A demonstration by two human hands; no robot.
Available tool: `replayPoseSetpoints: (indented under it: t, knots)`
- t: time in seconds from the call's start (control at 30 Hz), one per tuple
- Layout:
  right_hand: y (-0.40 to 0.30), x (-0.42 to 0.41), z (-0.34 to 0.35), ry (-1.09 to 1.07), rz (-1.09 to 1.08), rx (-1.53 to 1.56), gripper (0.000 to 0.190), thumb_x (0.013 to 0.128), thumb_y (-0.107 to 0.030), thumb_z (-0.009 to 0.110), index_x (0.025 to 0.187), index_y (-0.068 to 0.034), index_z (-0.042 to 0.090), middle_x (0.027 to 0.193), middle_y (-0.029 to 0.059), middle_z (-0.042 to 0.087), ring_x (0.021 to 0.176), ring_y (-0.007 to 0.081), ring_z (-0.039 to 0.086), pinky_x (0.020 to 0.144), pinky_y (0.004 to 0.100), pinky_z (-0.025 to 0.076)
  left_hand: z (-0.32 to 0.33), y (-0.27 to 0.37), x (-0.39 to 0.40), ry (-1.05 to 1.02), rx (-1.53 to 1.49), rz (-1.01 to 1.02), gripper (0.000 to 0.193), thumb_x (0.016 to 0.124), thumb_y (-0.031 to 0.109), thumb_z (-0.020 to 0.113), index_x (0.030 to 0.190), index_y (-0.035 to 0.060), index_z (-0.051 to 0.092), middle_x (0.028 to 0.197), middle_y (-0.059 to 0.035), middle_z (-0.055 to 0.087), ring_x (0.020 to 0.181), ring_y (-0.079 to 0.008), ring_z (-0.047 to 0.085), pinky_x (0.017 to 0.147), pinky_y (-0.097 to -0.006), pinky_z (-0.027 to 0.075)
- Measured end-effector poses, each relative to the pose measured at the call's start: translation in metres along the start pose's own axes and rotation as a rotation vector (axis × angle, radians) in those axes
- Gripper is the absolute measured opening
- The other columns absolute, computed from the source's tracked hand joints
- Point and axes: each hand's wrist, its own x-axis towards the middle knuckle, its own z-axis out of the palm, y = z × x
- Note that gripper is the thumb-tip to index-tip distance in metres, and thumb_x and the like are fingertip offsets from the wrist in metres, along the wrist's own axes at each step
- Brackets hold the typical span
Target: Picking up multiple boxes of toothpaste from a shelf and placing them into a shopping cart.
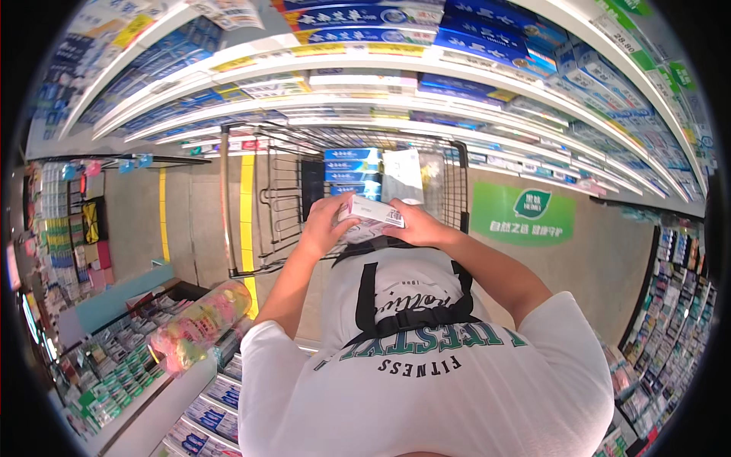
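Note:
A small white and pink carton (374,211) is held between both hands in front of my waist, over the near side of a wire shopping cart (462,165). My left hand (326,223) grips its left end, fingers behind and thumb on the near side. At the right end my right hand (417,224) closes around the corner. Inside the cart, just beyond the carton, lie a stack of blue and white boxes (351,165), a white package (402,171) and a clear-wrapped item (431,171) that I cannot identify.
Shelves of boxed goods (365,35) curve across the far side. A green floor sticker (522,214) lies right of the cart. Behind me to the left are a low display (131,365) and a clear-wrapped colourful bundle (200,325); another packed rack (677,297) stands at the right.

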Motion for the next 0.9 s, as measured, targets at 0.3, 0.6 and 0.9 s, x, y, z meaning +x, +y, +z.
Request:
replayPoseSetpoints:
  t: [0.3, 0.6, 0.9]
  knots:
    - [-0.104, 0.056, 0.015, 0.04, -0.01, 1.03, 0.035, 0.093, -0.026, 0.068, 0.117, -0.004, 0.056, 0.102, 0.0062, 0.067, 0.081, 0.0133, 0.064, 0.073, 0.0278, 0.053, -0.057, 0.059, -0.04, 0.159, 0.402, 0.004, 0.068, 0.069, 0.019, 0.083, 0.132, 0.0145, 0.055, 0.141, -0.0158, 0.045, 0.133, -0.0381, 0.04, 0.11, -0.0581, 0.025]
    - [-0.231, 0.079, 0.02, 0.129, -0.166, 0.776, 0.055, 0.09, -0.02, 0.071, 0.133, -0.005, 0.041, 0.104, 0.0058, 0.062, 0.085, 0.0134, 0.061, 0.08, 0.0307, 0.053, -0.14, 0.019, -0.015, 0.423, 0.592, 0.111, 0.068, 0.069, 0.001, 0.072, 0.134, 0.0126, 0.055, 0.141, -0.0112, 0.05, 0.135, -0.0327, 0.043, 0.113, -0.0545, 0.023]
    - [-0.176, 0.067, 0.034, -0.145, -0.226, 0.521, 0.051, 0.096, -0.014, 0.065, 0.136, -0.008, 0.034, 0.106, 0.0068, 0.059, 0.095, 0.0139, 0.059, 0.089, 0.0294, 0.047, -0.256, -0.002, 0.078, 0.527, 0.666, 0.51, 0.06, 0.074, -0.001, 0.065, 0.131, 0.0141, 0.057, 0.138, -0.0059, 0.056, 0.129, -0.0276, 0.049, 0.108, -0.0448, 0.031]
